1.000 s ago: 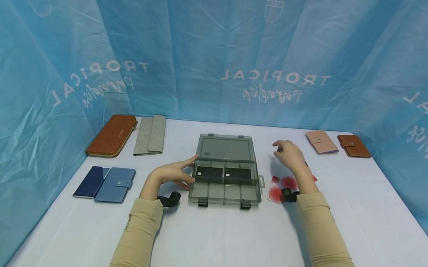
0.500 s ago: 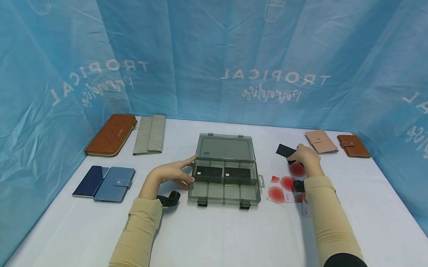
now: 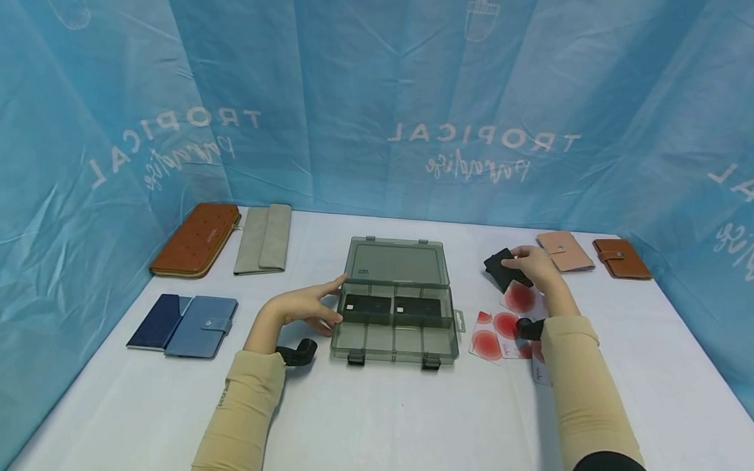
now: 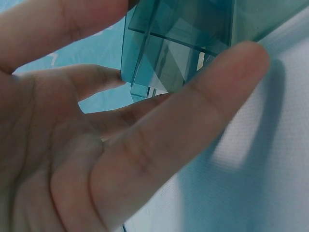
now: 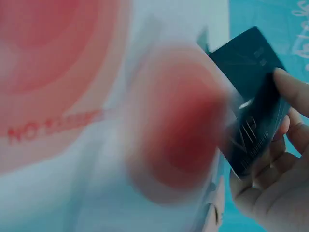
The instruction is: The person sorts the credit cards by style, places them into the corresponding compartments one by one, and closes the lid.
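A black card printed "VIP" point(image 5: 253, 72) is pinched between the thumb and fingers of my right hand point(image 3: 538, 267), on the right side of the table. The card is tilted in the right wrist view. Several white cards with red circles point(image 3: 487, 344) lie just below that hand, partly hidden by the wrist. My left hand point(image 3: 304, 306) rests with spread fingers against the left side of a translucent grey-green compartment box point(image 3: 379, 345). The box's lid point(image 3: 401, 262) is folded back. Two black cards point(image 3: 367, 304) sit side by side in its middle compartments; the front ones hold nothing visible.
At left lie a brown zip wallet point(image 3: 197, 239), a grey-green folding wallet point(image 3: 264, 238) and a blue card holder point(image 3: 204, 326), opened out. A pink snap wallet point(image 3: 566, 252) and a brown one point(image 3: 623, 259) lie back right. Blue curtains point(image 3: 357, 89) enclose the white table.
My right hand has moved right from beside the box to the black card, then gripped and tilted it. My left hand has stayed at the box.
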`<state>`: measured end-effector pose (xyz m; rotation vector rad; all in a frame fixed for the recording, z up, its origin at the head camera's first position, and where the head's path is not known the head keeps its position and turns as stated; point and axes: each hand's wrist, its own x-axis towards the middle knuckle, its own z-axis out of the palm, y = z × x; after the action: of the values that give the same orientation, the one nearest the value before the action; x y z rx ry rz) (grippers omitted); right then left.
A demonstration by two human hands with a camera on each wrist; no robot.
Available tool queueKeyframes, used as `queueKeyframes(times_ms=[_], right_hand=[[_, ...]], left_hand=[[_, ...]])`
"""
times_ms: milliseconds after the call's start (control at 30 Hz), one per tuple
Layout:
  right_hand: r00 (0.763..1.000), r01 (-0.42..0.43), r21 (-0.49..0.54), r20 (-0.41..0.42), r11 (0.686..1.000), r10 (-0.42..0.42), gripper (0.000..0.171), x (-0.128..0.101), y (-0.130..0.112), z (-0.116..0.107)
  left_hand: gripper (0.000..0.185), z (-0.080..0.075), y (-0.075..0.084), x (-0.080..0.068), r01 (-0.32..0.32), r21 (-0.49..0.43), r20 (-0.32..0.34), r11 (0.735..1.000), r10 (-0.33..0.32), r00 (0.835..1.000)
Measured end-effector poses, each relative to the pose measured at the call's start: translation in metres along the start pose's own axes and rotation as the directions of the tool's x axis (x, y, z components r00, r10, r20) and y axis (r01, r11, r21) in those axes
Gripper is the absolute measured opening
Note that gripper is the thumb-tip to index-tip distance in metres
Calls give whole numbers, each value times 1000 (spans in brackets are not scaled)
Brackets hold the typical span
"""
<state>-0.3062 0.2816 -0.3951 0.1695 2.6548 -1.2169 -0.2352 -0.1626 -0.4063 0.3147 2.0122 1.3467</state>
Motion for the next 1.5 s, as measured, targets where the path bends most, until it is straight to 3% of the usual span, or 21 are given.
queueKeyframes(times_ms=[233,400,600,833,1133,1300,1500], right_hand=[[983,162,154,-115,975,-145,40,-8,-13,1],[972,187,212,-181,959,-150,39,-18,-30,12],[973,194,297,-178,935,-146,40,-32,-52,33],[972,235,329,-108,915,-211,38,-45,-74,51],[938,305,259,82,916,-336,63,-58,-105,66],[909,353,189,162,916,-384,43,-63,-117,79],[895,379,65,228,923,-383,20,-64,-129,100]], left_hand=[[93,0,0,-1,-2,3,-4,1000,2,1000],[93,0,1,-2,-1,3,-4,1000,1,1000],[93,0,1,-1,-2,-2,-2,1000,2,1000],[93,1,2,-1,-1,1,-1,1000,1,1000],[94,1,2,0,-3,1,1,1000,3,1000],[93,0,1,0,5,-6,-5,1000,-5,1000],[93,0,1,1,8,-9,-5,1000,-8,1000]])
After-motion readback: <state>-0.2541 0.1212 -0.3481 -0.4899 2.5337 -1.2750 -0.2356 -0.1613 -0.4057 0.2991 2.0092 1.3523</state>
